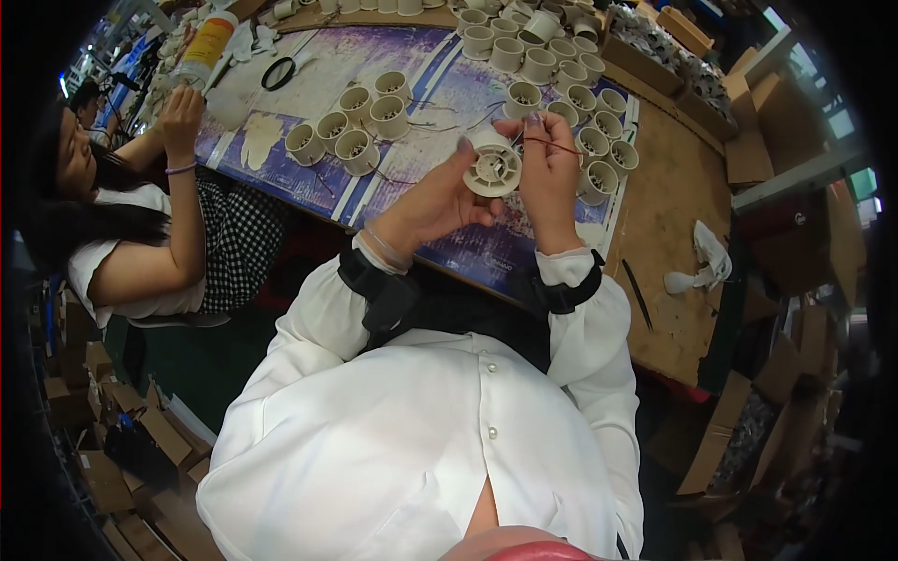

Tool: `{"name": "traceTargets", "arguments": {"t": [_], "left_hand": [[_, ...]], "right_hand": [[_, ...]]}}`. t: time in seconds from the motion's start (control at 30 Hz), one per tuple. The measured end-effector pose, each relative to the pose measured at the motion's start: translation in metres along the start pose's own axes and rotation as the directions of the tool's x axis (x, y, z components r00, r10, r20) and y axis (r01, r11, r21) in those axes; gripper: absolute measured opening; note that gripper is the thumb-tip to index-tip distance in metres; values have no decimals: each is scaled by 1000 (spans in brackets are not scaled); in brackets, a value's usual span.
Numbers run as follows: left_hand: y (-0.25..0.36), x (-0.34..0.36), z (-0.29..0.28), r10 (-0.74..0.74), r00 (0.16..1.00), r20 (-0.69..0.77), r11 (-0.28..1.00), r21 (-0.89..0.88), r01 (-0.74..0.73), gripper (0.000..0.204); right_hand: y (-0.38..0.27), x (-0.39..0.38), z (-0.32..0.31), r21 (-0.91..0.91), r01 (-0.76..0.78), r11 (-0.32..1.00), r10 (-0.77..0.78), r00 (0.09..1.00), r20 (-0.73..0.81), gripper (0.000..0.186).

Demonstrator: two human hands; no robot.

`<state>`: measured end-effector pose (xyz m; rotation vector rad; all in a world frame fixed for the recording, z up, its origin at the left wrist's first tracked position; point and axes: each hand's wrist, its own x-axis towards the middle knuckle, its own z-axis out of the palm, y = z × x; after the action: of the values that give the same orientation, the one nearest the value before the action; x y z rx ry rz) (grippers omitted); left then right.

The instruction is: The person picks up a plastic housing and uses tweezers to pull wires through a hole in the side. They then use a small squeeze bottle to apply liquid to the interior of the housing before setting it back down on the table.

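Observation:
Over the table's near side my left hand (438, 204) is closed around a cream plastic lamp-holder-like cup (493, 168). Its open end, with inner ribs and a small metal part, faces me. Just right of it, my right hand (550, 173) pinches a thin reddish-brown wire (554, 144) between thumb and fingers, close to the cup's upper edge. Whether the wire joins the cup there is hidden by the fingers. Several similar white cups (356, 152) with wires trailing out stand left of my hands. More such cups (599, 182) stand close by on the right.
A purple-and-white covered table (309, 84) carries a black ring (278, 74) and a yellow-labelled bottle (208, 42). A co-worker (178, 215) sits at the left, hands raised. Cardboard boxes of metal parts (645, 56) line the back right. A crumpled white cloth (711, 257) lies on the brown board.

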<state>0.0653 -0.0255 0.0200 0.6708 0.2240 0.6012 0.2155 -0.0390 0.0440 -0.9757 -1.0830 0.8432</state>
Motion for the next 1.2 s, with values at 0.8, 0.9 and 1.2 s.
{"name": "traceTargets", "arguments": {"t": [0.8,0.9,1.2], "left_hand": [[-1,3,-5,140,990,-27,981,141,-135,47],[0,2,2,164,983,-79,959,246,-141,48],[-12,3,3,244,960,-136,904,389,-175,43]], "right_hand": [[0,1,3,-19,-5,1000,5,1000,3,16],[1,2,3,-23,-2,1000,2,1000,2,16],[9,-6,-6,-113,46,992,-50,998,-27,18]]}}
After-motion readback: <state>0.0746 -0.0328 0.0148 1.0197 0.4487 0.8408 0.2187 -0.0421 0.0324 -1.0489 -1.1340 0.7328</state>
